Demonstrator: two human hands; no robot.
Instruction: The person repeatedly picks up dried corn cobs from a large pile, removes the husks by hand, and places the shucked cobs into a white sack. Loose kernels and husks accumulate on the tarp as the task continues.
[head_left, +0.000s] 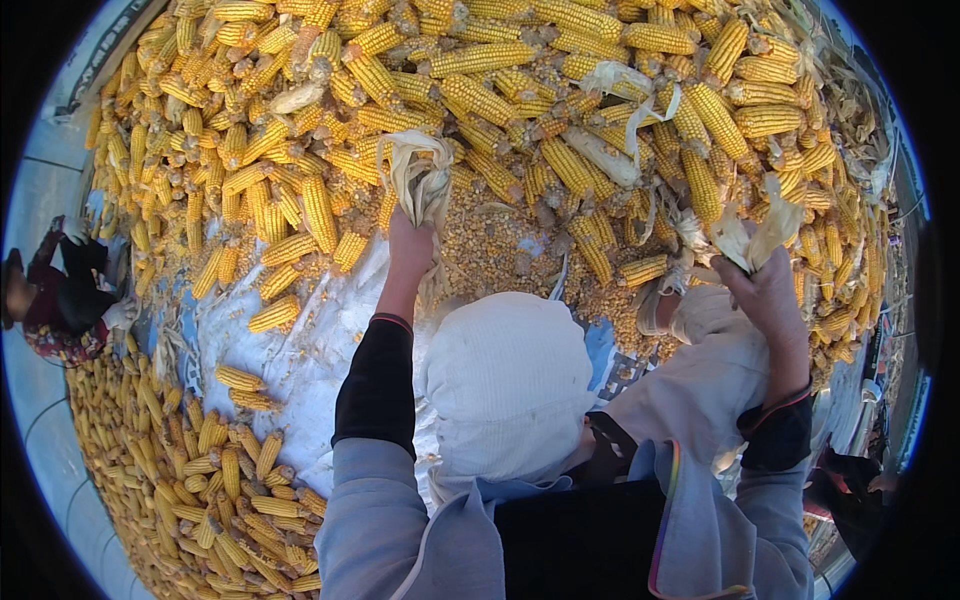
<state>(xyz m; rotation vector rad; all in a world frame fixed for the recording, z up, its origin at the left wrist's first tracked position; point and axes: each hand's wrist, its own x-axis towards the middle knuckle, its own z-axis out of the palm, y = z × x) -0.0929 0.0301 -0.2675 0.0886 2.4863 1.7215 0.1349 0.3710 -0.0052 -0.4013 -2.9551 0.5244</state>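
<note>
My left hand (411, 246) is closed around a bunch of dry corn husks (420, 172), whose looped leaves stick up past the fingers. On the right, my right hand (766, 291) grips pale husk leaves (774, 223) between thumb and fingers, above my bent leg. Whether an ear is inside either bunch cannot be seen. Beyond both hands rises a heap of husked yellow corn ears (480, 64), and loose kernels (491, 244) lie scattered between them. A whitish bare cob (600, 156) rests on the heap.
Husked ears form another pile (225, 517) at lower left. A white sheet (315, 360) lies under the corn, with a few ears on it. One person (64, 292) in white gloves works at the far left; part of another (847, 487) shows at lower right.
</note>
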